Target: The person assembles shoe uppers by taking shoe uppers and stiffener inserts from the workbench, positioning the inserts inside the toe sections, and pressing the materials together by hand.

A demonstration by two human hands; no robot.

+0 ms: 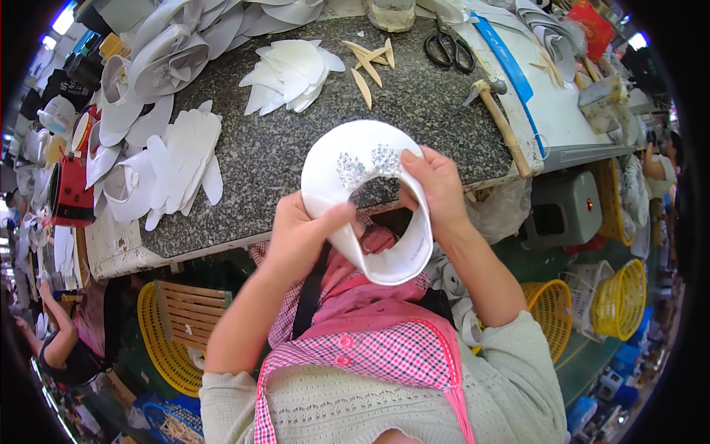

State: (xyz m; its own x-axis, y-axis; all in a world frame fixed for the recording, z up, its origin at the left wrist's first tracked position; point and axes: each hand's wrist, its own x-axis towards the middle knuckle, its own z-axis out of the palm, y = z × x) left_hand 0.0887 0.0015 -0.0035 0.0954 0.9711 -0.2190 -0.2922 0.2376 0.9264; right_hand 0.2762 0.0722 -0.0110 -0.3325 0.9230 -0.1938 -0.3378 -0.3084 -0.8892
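Observation:
A white shoe upper (pixel 325 159), curved into a ring, is held up over the front edge of the speckled stone worktop. Two clusters of silver rhinestones (pixel 351 169) decorate its front. My left hand (pixel 302 228) pinches the left side, thumb reaching toward the opening. On the other side my right hand (pixel 440 189) grips the rim, with its thumb beside the right rhinestone cluster and fingers curled into the opening. Some of the fingers are hidden by the upper. Through its opening part of a pink apron (pixel 377 240) shows.
On the stone worktop (pixel 244 159) lie white pointed pieces (pixel 292 74), tan curved strips (pixel 362 87), black scissors (pixel 450 52) and a wooden-handled hammer (pixel 503 126). More white uppers (pixel 170 59) pile up at left. Below stand yellow baskets (pixel 620 300) and a grey stool (pixel 566 214). Another person (pixel 70 340) is at far left.

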